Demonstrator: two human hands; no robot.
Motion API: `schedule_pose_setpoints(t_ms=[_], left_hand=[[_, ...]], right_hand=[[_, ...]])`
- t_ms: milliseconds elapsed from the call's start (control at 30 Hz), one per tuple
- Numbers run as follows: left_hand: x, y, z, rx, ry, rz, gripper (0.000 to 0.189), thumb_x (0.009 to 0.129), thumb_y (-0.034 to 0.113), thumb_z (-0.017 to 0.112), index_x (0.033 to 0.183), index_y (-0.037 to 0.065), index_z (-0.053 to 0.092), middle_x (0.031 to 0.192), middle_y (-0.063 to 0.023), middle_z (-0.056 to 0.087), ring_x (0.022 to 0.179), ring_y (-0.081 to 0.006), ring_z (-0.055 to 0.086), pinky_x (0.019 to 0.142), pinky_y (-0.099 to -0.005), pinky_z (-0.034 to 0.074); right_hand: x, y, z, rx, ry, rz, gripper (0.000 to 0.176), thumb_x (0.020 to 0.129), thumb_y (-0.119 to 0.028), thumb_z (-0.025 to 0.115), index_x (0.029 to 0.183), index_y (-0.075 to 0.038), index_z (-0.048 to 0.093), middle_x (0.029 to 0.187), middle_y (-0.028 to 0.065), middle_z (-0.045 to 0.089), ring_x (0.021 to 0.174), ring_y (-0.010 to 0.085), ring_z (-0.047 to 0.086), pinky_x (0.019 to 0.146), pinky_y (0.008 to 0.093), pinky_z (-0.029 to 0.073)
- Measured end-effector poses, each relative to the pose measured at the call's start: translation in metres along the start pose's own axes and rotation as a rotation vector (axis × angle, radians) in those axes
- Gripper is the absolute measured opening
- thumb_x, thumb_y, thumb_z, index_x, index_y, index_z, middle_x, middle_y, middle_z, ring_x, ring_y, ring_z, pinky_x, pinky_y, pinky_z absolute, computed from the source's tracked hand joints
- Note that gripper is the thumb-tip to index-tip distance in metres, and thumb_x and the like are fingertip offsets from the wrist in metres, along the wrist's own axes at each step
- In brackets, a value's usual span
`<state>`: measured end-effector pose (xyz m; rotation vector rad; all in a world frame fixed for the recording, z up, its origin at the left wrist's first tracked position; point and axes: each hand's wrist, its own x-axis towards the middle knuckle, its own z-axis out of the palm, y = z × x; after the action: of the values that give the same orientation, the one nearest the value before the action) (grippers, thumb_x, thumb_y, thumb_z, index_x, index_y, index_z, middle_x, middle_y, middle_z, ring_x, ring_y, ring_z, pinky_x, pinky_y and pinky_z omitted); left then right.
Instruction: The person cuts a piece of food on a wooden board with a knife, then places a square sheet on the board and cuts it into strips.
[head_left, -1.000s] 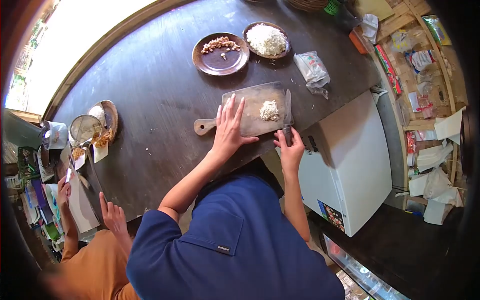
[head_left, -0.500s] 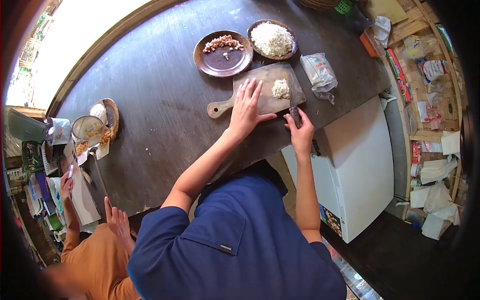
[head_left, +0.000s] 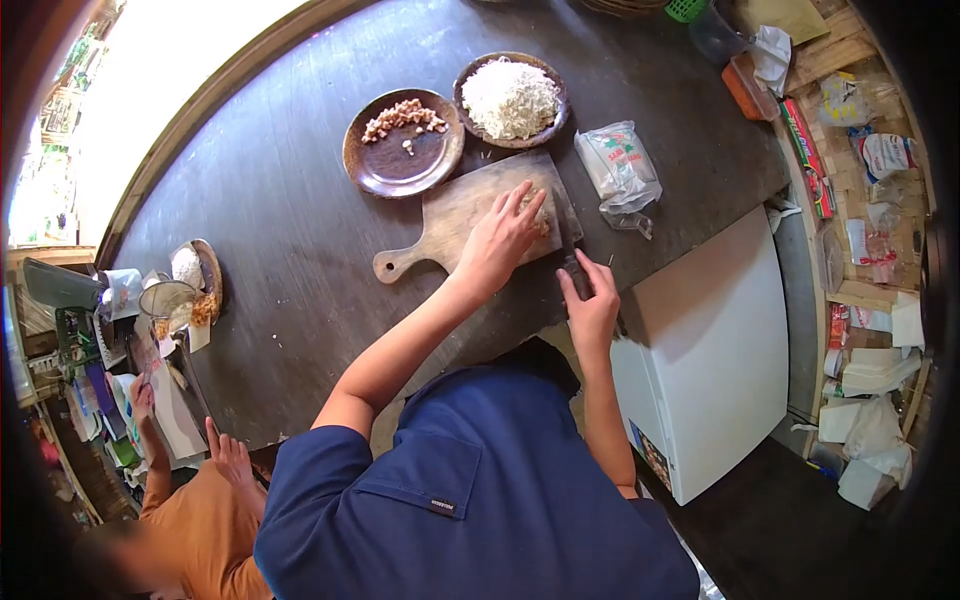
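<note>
My right hand [head_left: 591, 300] is closed around the dark handle of a knife [head_left: 575, 270], whose blade points away from me along the right edge of a wooden cutting board [head_left: 460, 205]. Stretched over the middle of the board, my left hand [head_left: 497, 243] has its fingers extended at a small pale chopped pile [head_left: 541, 222], partly covering it. Just beyond the board sit a brown plate with pinkish diced pieces [head_left: 400, 120] and a dark bowl heaped with white shreds [head_left: 512, 98]. A clear plastic-wrapped white packet [head_left: 617, 165] lies to the board's right.
At the left, another person's hand [head_left: 233, 462] is near the table edge, beside a strainer [head_left: 167, 300] and a dish of white and orange food [head_left: 210, 275]. A white fridge-like cabinet [head_left: 715, 350] stands right of the table [head_left: 320, 200].
My left hand has moved right across the board onto the chopped pile. The knife stays in my right hand at the board's right side. The view has shifted slightly.
</note>
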<state>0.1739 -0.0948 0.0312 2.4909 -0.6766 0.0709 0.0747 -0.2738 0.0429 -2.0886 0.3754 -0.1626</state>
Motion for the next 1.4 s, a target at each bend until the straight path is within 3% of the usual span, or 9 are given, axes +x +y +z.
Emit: schedule_pose_setpoints(t_ms=[200,233,367,467,567,633,1100,1300,1400], left_hand=[[0.000,0.006,0.002,0.067,-0.043,0.014,0.057,0.096,0.008,0.067,0.150,-0.003,0.052,0.153,-0.0194,0.051,0.133,-0.0360,0.054,0.114,-0.0420,0.048],[0.000,0.007,0.001,0.063,-0.036,-0.004,0.054,0.096,0.007,0.066,0.148,-0.004,0.054,0.151,-0.0188,0.053,0.133,-0.0352,0.054,0.112,-0.0413,0.049],[-0.006,0.017,0.004,0.068,-0.026,-0.054,0.050,0.095,0.007,0.066,0.144,-0.005,0.058,0.146,-0.0172,0.055,0.130,-0.0340,0.056,0.108,-0.0408,0.052],[-0.008,0.015,0.013,0.109,0.102,-0.025,0.046,0.095,0.006,0.067,0.139,-0.005,0.060,0.140,-0.0155,0.059,0.125,-0.0335,0.059,0.103,-0.0412,0.055],[-0.005,0.013,0.010,0.010,0.119,-0.052,0.043,0.094,0.005,0.068,0.135,-0.004,0.062,0.135,-0.0156,0.063,0.121,-0.0339,0.061,0.101,-0.0423,0.055],[-0.004,0.012,0.005,-0.116,0.120,-0.060,0.039,0.092,0.003,0.070,0.130,-0.002,0.065,0.128,-0.0158,0.066,0.117,-0.0352,0.063,0.099,-0.0429,0.056],[0.014,-0.010,-0.002,-0.389,0.321,-0.057,0.036,0.086,-0.003,0.076,0.122,0.001,0.075,0.118,-0.0153,0.073,0.107,-0.0338,0.070,0.092,-0.0419,0.057],[0.077,-0.037,-0.029,-0.462,0.413,-0.081,0.029,0.087,0.000,0.079,0.116,0.000,0.079,0.110,-0.0171,0.076,0.094,-0.0297,0.076,0.083,-0.0382,0.060],[0.120,-0.062,-0.040,-0.353,0.470,-0.044,0.032,0.085,0.000,0.081,0.116,-0.001,0.079,0.109,-0.0190,0.077,0.095,-0.0283,0.076,0.081,-0.0373,0.060]], right_hand=[[0.000,-0.014,0.004,-0.043,-0.055,-0.111,0.040,0.091,-0.011,0.083,0.128,0.001,0.074,0.113,0.0160,0.070,0.102,0.0331,0.072,0.090,0.0419,0.057],[0.001,-0.010,0.006,-0.089,-0.040,-0.182,0.041,0.093,-0.010,0.083,0.130,0.002,0.073,0.113,0.0130,0.070,0.096,0.0233,0.072,0.085,0.0363,0.058],[0.002,-0.003,0.013,-0.016,-0.110,-0.100,0.041,0.093,-0.010,0.083,0.130,0.003,0.072,0.112,0.0118,0.069,0.089,0.0204,0.072,0.077,0.0341,0.059],[0.005,0.002,0.014,-0.077,-0.050,-0.318,0.040,0.094,-0.009,0.082,0.130,0.004,0.072,0.110,0.0092,0.068,0.079,0.0153,0.070,0.064,0.0308,0.058],[0.006,-0.004,0.013,-0.040,-0.111,-0.194,0.040,0.094,-0.009,0.082,0.130,0.004,0.072,0.109,0.0086,0.068,0.077,0.0146,0.069,0.063,0.0303,0.057],[0.007,-0.013,0.011,0.022,-0.139,-0.077,0.040,0.092,-0.011,0.083,0.127,0.004,0.073,0.111,0.0163,0.069,0.100,0.0329,0.072,0.089,0.0415,0.057],[0.031,-0.042,0.004,-0.017,-0.145,-0.125,0.040,0.092,-0.013,0.082,0.127,0.004,0.073,0.111,0.0157,0.070,0.100,0.0307,0.072,0.089,0.0396,0.057],[0.095,-0.063,0.010,-0.061,-0.094,-0.307,0.039,0.092,-0.015,0.082,0.126,0.002,0.074,0.111,0.0189,0.071,0.100,0.0368,0.071,0.090,0.0415,0.057],[0.135,-0.067,0.024,-0.084,-0.050,-0.340,0.040,0.092,-0.018,0.082,0.126,0.001,0.074,0.111,0.0196,0.072,0.103,0.0377,0.071,0.091,0.0424,0.056]])
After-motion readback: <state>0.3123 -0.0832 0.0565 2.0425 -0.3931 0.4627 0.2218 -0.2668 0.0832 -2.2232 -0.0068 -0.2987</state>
